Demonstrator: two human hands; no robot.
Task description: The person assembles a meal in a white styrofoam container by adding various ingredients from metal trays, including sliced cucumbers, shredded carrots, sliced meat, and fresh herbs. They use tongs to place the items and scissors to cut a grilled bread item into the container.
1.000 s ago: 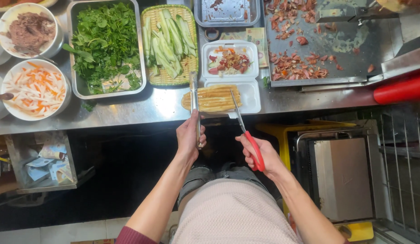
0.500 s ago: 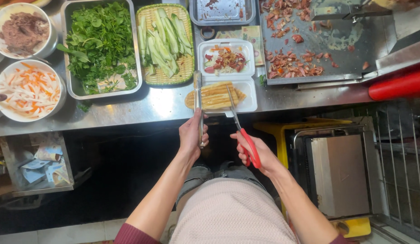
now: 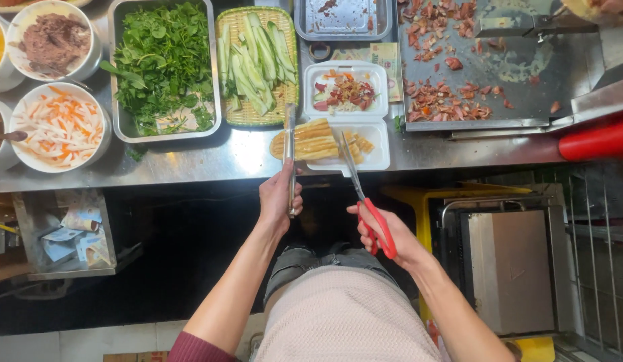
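Observation:
My left hand (image 3: 279,198) grips metal tongs (image 3: 290,144) that reach up over the toasted flat bread (image 3: 317,139). The bread lies partly in the lower half of an open white foam box (image 3: 378,157) at the counter's front edge. In my right hand (image 3: 385,231) are red-handled scissors (image 3: 360,194), their blades pointing up onto the bread. The box's upper half holds chopped meat and vegetables (image 3: 341,92).
On the steel counter (image 3: 211,157) stand a tray of green herbs (image 3: 165,64), a basket of cucumber strips (image 3: 254,57), a bowl of pickled carrot and radish (image 3: 57,127), a bowl of minced meat (image 3: 53,43) and a griddle (image 3: 526,74) with meat bits. A red bottle (image 3: 596,141) lies right.
Both hands stay on their tools over the bread. The view has shifted slightly; the scissors and tongs have barely moved.

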